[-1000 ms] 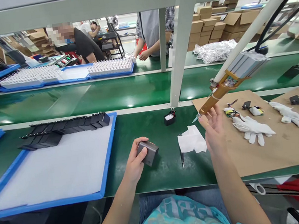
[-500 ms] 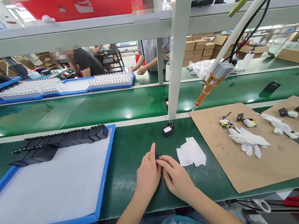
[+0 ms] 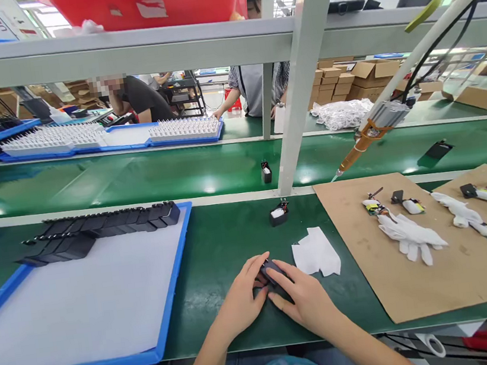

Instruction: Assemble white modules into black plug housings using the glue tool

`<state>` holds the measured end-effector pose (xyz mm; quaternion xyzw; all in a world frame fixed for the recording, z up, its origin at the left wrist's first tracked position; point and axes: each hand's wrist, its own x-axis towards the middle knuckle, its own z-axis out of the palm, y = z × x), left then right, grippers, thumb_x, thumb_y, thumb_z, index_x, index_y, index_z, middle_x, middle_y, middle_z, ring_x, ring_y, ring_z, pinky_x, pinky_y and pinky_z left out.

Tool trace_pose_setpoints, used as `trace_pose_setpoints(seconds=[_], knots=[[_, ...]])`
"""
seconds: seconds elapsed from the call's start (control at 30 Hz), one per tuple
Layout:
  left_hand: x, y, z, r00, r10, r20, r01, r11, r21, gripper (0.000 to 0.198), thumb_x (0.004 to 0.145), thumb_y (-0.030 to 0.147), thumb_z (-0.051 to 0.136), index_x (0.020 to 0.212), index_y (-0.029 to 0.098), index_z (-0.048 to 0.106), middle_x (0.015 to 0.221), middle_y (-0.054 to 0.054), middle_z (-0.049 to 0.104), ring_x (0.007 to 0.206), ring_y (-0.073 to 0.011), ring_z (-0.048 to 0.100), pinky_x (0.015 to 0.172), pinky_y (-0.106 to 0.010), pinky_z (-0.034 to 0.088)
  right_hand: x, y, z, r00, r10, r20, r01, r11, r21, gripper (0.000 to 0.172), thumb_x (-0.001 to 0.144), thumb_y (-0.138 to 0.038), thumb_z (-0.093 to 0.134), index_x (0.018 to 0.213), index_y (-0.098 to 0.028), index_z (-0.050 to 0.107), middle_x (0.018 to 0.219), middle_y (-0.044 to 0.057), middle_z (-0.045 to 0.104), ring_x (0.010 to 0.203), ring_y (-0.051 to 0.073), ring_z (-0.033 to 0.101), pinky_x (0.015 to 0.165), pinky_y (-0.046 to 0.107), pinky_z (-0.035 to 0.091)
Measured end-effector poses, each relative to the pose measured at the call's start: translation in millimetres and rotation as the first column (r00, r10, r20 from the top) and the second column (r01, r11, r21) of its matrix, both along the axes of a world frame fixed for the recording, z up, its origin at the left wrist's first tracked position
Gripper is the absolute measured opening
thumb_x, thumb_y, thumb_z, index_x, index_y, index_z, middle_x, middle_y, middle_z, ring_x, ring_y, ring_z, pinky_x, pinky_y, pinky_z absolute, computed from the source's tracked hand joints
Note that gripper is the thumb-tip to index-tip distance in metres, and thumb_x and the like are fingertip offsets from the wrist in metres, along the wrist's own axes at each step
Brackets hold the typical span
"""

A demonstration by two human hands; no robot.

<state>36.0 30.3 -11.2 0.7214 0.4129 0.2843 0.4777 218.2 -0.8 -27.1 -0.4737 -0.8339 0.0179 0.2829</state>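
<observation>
A small black plastic case [image 3: 272, 271] is held between both of my hands, low over the green bench. My left hand [image 3: 243, 293] grips its left side with curled fingers. From the right, my right hand [image 3: 304, 296] closes on it, fingers across the top and thumb near the front edge. The fingers cover much of the case. Just beyond stands another black case [image 3: 279, 216], open at the top with a white part and small wires inside. White paper pieces [image 3: 316, 253] lie right of my hands.
On the left, a blue-rimmed tray [image 3: 159, 331] holds rows of black cases [image 3: 114, 224]. At right, cardboard [image 3: 458, 280] carries circuit parts and white gloves [image 3: 412, 237]. A brown-tipped tool [image 3: 358, 149] hangs near a white post [image 3: 294, 110]. Black cases sit on the green belt [image 3: 157, 176].
My fingers have shifted around the case, and its top now shows more. The case on the belt has come out from behind the post. A person opposite has reached an arm leftward.
</observation>
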Motion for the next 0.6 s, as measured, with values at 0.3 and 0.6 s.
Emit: trace_pose_setpoints(seconds=[0.3, 0.6], knots=[[-13, 4, -13.9, 0.964, 0.264, 0.033, -0.266, 0.958, 0.111, 0.038, 0.094, 0.022, 0.040, 0.131, 0.026, 0.049, 0.130, -0.008, 0.057, 0.090, -0.0147, 0.065, 0.081, -0.033, 0.058, -1, -11, 4.1, 0.977, -0.030, -0.213, 0.062, 0.987, 0.147, 0.040, 0.089, -0.014, 0.055, 0.128, -0.021, 0.055, 0.121, 0.017, 0.066, 0.104, 0.024, 0.069, 0.082, 0.033, 0.061], [-15, 5, -13.4, 0.923, 0.383, 0.029, -0.383, 0.911, 0.153, 0.032, 0.094, 0.024, 0.040, 0.123, 0.024, 0.055, 0.116, -0.007, 0.064, 0.086, -0.0153, 0.065, 0.078, -0.032, 0.057, -6, -21, -11.3, 0.974, 0.017, -0.227, -0.005, 0.999, 0.053, 0.039, 0.089, -0.014, 0.055, 0.126, -0.024, 0.060, 0.121, 0.015, 0.067, 0.103, 0.023, 0.070, 0.081, 0.031, 0.061]])
